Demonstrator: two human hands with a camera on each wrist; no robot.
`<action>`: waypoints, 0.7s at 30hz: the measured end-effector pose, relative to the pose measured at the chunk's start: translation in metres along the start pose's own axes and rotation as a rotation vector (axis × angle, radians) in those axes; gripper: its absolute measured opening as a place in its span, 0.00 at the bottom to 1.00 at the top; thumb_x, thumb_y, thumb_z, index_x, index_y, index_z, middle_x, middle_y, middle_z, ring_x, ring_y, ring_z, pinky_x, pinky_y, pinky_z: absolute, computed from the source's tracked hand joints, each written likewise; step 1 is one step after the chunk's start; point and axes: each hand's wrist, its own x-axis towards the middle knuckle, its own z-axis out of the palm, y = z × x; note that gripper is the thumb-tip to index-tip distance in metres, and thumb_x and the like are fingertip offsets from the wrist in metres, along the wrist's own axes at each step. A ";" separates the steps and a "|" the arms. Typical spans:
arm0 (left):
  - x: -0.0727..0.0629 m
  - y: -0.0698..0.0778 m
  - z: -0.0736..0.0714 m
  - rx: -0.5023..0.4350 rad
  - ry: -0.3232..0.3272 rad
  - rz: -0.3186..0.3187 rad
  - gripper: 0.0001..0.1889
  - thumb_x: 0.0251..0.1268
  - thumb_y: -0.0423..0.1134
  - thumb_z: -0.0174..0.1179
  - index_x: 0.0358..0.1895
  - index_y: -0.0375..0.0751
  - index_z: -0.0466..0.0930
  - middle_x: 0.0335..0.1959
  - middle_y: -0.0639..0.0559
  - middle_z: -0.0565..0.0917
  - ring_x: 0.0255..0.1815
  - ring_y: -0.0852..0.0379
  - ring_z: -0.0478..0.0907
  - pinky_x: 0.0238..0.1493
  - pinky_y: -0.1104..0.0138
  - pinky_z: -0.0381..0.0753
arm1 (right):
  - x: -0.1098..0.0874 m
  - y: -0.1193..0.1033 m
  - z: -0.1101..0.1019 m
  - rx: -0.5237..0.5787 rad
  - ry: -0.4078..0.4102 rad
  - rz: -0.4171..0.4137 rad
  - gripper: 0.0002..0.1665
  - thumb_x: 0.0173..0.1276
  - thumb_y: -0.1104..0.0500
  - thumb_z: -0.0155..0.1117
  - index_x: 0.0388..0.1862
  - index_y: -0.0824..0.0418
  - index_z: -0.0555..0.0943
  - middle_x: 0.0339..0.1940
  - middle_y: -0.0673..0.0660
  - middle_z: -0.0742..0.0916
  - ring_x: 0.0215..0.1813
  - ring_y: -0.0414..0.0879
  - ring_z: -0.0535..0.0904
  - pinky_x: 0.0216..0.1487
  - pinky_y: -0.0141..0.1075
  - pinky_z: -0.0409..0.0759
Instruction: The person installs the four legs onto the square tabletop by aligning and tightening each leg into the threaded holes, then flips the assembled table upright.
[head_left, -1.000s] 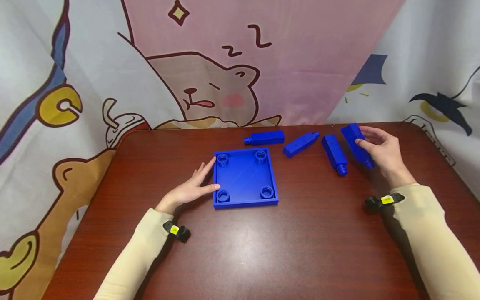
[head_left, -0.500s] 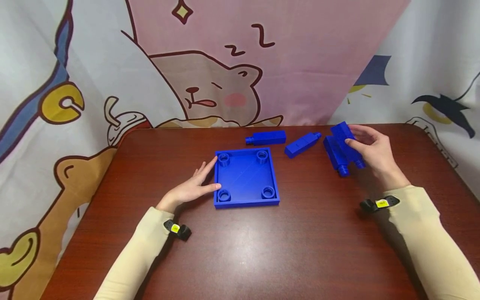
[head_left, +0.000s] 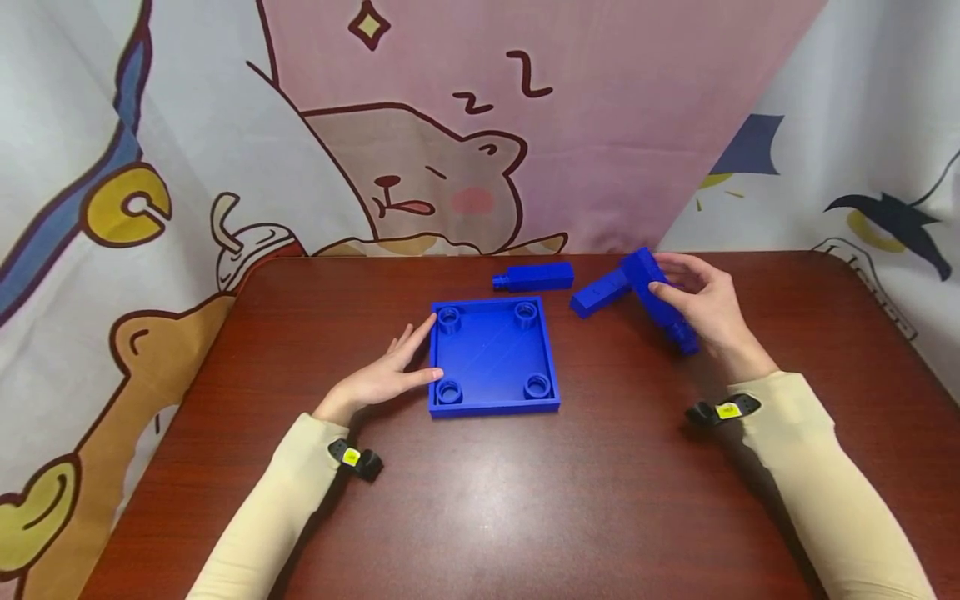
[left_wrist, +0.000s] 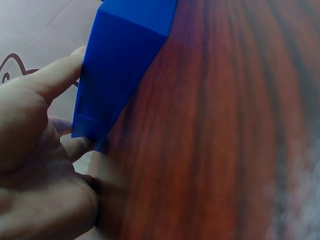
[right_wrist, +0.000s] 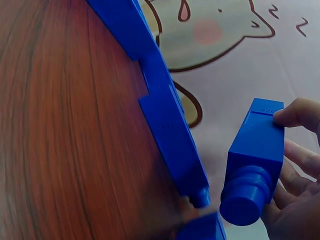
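A shallow blue square tray-like plate (head_left: 491, 354) with a round socket at each corner lies on the table. My left hand (head_left: 382, 375) rests at its left side, fingers extended, with fingertips and thumb touching the edge. My right hand (head_left: 708, 304) pinches a blue square leg (right_wrist: 255, 135) with a ridged round end, thumb on one face and fingers behind. The leg is tilted above the table. In the head view it overlaps a second lying leg, mostly hidden, and the end of a third leg (head_left: 600, 292).
Another blue leg (head_left: 540, 277) lies behind the plate near the table's back edge. The brown wooden table (head_left: 480, 508) meets a printed cloth curtain (head_left: 600, 125) at the back. Each wrist wears a small black camera.
My right hand has carried the pinched leg leftward, across the leg lying there and toward the neighbouring one. My left hand and the plate have stayed in place.
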 end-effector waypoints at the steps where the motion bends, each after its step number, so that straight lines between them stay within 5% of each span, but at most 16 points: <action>1: 0.000 0.000 0.000 -0.001 -0.002 0.000 0.44 0.70 0.52 0.56 0.79 0.57 0.36 0.79 0.51 0.39 0.76 0.43 0.25 0.66 0.35 0.31 | 0.000 -0.001 0.004 -0.006 -0.008 -0.006 0.26 0.62 0.68 0.68 0.60 0.70 0.76 0.44 0.44 0.85 0.47 0.39 0.78 0.46 0.24 0.73; 14: 0.002 -0.003 0.000 0.003 -0.002 0.014 0.43 0.71 0.48 0.55 0.79 0.55 0.35 0.79 0.50 0.38 0.76 0.43 0.25 0.67 0.38 0.29 | 0.014 -0.008 0.049 -0.008 -0.079 -0.010 0.26 0.62 0.66 0.68 0.59 0.69 0.77 0.50 0.52 0.84 0.50 0.42 0.77 0.50 0.28 0.73; 21: 0.002 0.004 0.001 0.004 -0.005 0.021 0.42 0.73 0.40 0.54 0.78 0.44 0.35 0.78 0.42 0.38 0.75 0.37 0.25 0.67 0.38 0.27 | 0.017 -0.014 0.067 -0.015 -0.131 -0.024 0.26 0.64 0.66 0.67 0.61 0.69 0.75 0.54 0.62 0.82 0.52 0.43 0.77 0.53 0.31 0.73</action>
